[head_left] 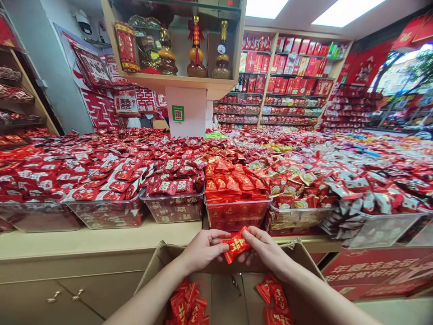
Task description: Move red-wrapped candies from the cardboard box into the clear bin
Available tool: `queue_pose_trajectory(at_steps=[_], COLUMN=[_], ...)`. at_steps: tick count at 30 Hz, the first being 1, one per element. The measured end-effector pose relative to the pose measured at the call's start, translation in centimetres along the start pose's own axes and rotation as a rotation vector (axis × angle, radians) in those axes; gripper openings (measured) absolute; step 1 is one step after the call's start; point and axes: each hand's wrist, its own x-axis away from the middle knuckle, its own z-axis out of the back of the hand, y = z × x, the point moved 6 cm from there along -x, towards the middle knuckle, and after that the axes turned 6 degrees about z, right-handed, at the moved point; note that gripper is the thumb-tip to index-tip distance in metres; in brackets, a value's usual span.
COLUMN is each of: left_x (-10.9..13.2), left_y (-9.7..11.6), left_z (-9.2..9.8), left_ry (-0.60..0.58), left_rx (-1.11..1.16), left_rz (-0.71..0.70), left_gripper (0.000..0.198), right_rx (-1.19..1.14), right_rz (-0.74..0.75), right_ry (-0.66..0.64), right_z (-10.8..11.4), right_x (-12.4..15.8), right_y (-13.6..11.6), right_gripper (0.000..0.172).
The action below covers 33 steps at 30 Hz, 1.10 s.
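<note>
Between my two hands is a red candy packet [237, 244] with gold characters, held above an open cardboard box [228, 300]. My left hand [204, 249] pinches its left end, thumb in front. The fingers of my right hand [264, 248] are closed on its upper right corner. Red packets [187, 304] of a similar look lie in the left part of the box, and a smaller group of packets [278, 302] lies on the right. Just beyond my hands stands a clear plastic bin [237, 212] heaped with the same kind of red packets.
More clear bins stand along the counter: one of dark red packets [174, 203], one of gold-and-red packets [301, 214], one of white-and-red packets [379, 225]. A glass display case [179, 81] with bottles overhangs the counter. Cabinet doors [67, 293] with knobs are at lower left.
</note>
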Motion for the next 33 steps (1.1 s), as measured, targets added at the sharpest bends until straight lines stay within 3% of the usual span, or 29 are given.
queue_pose_trajectory(at_steps=[14, 19, 23, 27, 29, 33], left_x=[0.4, 0.5, 0.3, -0.3, -0.6, -0.6], left_y=[0.5, 0.6, 0.4, -0.7, -1.2, -1.1], left_z=[0.1, 0.0, -0.1, 0.7, 0.9, 0.8], left_ry=[0.084, 0.086, 0.098, 0.257, 0.299, 0.29], left_rx=[0.009, 0.078, 0.104, 0.125, 0.127, 0.143], left_rz=[-0.082, -0.109, -0.119, -0.117, -0.11, -0.101], left_gripper=[0.041, 0.038, 0.037, 0.035, 0.034, 0.033], right_rx=[0.283, 0.337, 0.401, 0.844, 1.086, 1.371], right_rz=[0.11, 0.274, 0.29, 0.471, 0.616, 0.73], right_ry=[0.046, 0.028, -0.002, 0.11, 0.069, -0.031], right_z=[0.2, -0.1, -0.7, -1.2, -2.3, -3.7], right_x=[-0.2, 0.0, 0.3, 1.6, 2.3, 2.5], right_y=[0.1, -0.8, -0.9, -2.4, -3.2, -3.4], right_gripper=[0.032, 0.028, 0.031, 0.047, 0.054, 0.038])
